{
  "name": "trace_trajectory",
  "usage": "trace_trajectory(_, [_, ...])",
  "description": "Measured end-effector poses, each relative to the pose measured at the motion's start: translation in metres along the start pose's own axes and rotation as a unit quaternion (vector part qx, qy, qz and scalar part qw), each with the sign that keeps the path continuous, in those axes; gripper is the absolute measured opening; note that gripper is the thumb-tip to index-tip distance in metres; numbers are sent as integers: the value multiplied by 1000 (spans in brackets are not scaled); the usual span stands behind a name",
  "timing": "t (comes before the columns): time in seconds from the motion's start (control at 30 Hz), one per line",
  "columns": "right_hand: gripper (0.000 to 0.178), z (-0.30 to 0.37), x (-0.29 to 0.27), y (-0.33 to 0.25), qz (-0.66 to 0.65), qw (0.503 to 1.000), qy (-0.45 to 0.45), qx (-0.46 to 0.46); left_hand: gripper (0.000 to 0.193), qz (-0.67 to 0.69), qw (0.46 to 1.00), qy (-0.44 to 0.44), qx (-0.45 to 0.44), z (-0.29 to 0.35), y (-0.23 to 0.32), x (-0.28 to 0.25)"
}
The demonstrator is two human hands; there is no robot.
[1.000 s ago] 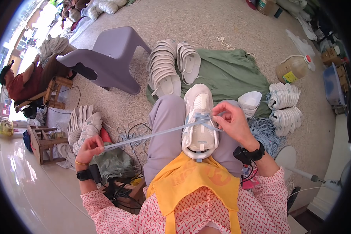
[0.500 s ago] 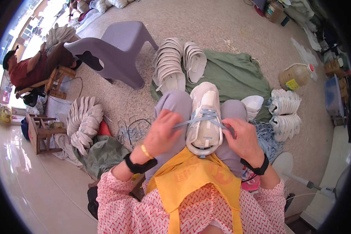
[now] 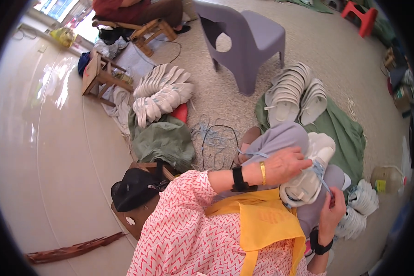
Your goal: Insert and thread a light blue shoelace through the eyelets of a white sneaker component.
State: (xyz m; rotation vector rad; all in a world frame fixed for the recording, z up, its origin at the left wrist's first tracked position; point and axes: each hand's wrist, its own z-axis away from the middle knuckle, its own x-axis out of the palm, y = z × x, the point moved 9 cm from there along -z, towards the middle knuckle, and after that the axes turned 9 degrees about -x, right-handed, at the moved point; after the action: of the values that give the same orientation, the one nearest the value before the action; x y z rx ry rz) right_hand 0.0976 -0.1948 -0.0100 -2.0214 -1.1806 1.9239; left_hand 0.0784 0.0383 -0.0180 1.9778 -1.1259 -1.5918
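A white shoe (image 3: 303, 186) is rested on the lap, between the knees, with its toe pointed away from the body and its heel set near the yellow apron (image 3: 269, 225). The hands are held apart. By the right hand (image 3: 333, 214), at the shoe's right side, a blue lace (image 3: 325, 184) is pinched between thumb and fingers, and it is stretched from the shoe's front to the fingertips. The left hand (image 3: 285, 164) is held over the shoe's left side with its fingers bent; whether any lace is gripped in it cannot be told. A 2nd strand (image 3: 260, 154) is seen by the left leg, near the left wrist.

Beyond the knees, 2 stacks (image 3: 287, 89) of white uppers are laid on a green cloth (image 3: 342, 129). To the left, a pile (image 3: 163, 94) of uppers is set against a green sack (image 3: 163, 145), and loose laces (image 3: 214, 133) are strewn on the floor (image 3: 198, 108). Farther back, a grey chair (image 3: 246, 53) is placed, and a bamboo chair (image 3: 145, 34) is occupied by a co-worker (image 3: 119, 13).
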Motion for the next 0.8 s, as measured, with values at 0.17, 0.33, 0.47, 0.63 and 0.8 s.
trace_trajectory(0.17, [9, 3, -12, 9, 20, 1000, 13, -8, 18, -5, 1000, -25, -12, 2, -2, 1])
trace_trajectory(0.33, [10, 1, -26, 2, 71, 996, 25, -42, 12, -51, 998, -43, -22, 3, -15, -16])
trace_trajectory(0.47, [11, -5, -31, 1, 75, 996, 29, -41, 11, -134, 990, -44, -19, 13, -13, -54])
trace_trajectory(0.63, [13, 17, -61, 33, 121, 991, 58, 2, 16, -198, 976, -66, -69, 12, -27, -72])
trace_trajectory(0.8, [14, 43, -87, 65, 108, 988, 102, 37, 15, -174, 980, -24, -97, 13, -38, -106])
